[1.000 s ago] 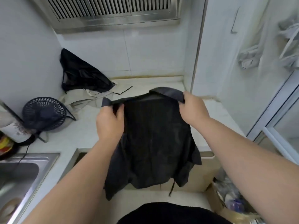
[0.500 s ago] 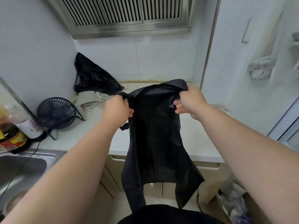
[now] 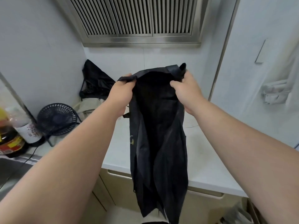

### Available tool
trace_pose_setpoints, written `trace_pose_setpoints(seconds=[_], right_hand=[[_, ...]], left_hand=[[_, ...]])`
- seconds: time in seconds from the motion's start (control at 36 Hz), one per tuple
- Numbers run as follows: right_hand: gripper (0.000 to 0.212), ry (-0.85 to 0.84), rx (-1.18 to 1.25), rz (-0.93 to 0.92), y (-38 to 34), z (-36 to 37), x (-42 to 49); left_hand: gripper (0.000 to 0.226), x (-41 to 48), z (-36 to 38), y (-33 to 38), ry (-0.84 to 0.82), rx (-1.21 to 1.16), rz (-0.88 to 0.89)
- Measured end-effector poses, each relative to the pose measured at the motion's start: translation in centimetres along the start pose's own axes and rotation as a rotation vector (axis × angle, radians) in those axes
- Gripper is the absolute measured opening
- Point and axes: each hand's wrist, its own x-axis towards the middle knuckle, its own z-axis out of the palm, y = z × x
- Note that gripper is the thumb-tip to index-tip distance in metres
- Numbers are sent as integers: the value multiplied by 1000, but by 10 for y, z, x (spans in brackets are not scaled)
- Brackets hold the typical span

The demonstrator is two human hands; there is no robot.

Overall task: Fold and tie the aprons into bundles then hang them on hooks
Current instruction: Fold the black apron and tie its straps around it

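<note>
The black apron [image 3: 159, 139] hangs in the air above the white counter [image 3: 202, 152]. The left hand [image 3: 122, 94] pinches its top edge, and the right hand [image 3: 186, 91] grips the other top corner. Another black apron [image 3: 95, 83] sits in the back corner, near a small fan [image 3: 57, 118]

white countertop [image 3: 202, 151] beneath my left fingers [image 3: 127, 78] | crumpled black apron [image 3: 95, 81], beige cloth [image 3: 88, 105] just left of them | desk fan [image 3: 57, 118], sauce bottle [image 3: 9, 143] farther left
</note>
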Motion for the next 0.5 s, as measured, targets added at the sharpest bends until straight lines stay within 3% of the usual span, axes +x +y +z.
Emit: trace_pose_setpoints(seconds=[0.06, 0.14, 0.19, 0.33, 0.5], right_hand=[[50, -11, -23, 9, 4, 3, 15], [52, -41, -98, 18, 11, 6, 37], [50, -61, -158, 16, 17, 9, 52], [50, -31, -212, 14, 35, 23, 103], [52, 24, -255, -23, 40, 43, 177]], left_hand=[[18, 15, -3, -4, -9, 15, 2], [59, 50, -13, -24, -15, 51, -20], [67, 82, -19, -44, -31, 70, -34], [44, 124, -10, -33, -82, 68, -22], [46, 212, -9, -30, -107, 26, 38]])
